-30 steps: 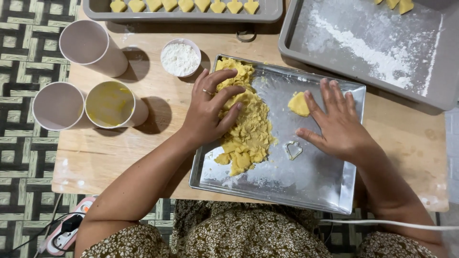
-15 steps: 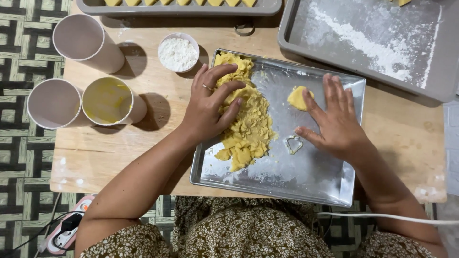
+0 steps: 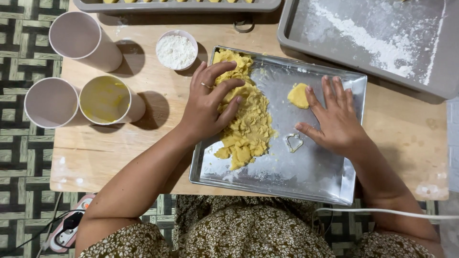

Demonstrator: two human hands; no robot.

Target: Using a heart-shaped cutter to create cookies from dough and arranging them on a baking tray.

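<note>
So, quick rundown from where I'm standing:

Left hand: flat on the big heap of yellow dough, fingers spread and pressing into its upper part, not closed round anything. Ring on one finger.

Right hand: open too, palm down on the metal tray, fingertips touching a small yellow dough piece right of centre frame.

Dough heap: runs down the left half of the tray, crumbly, from the top edge to about the middle.

Heart cutter: little metal outline lying on the tray just beside the right thumb, between both hands, nobody holding it.

Tray: sits on a wooden table, centre of the frame, dusted with flour.

Flour bowl: small white one, just above the left hand.

Cups: three tall ones at the left; one cup is smeared yellow inside.

Grey trays: one floured grey tray upper right, another along the top edge with dough pieces.
</note>
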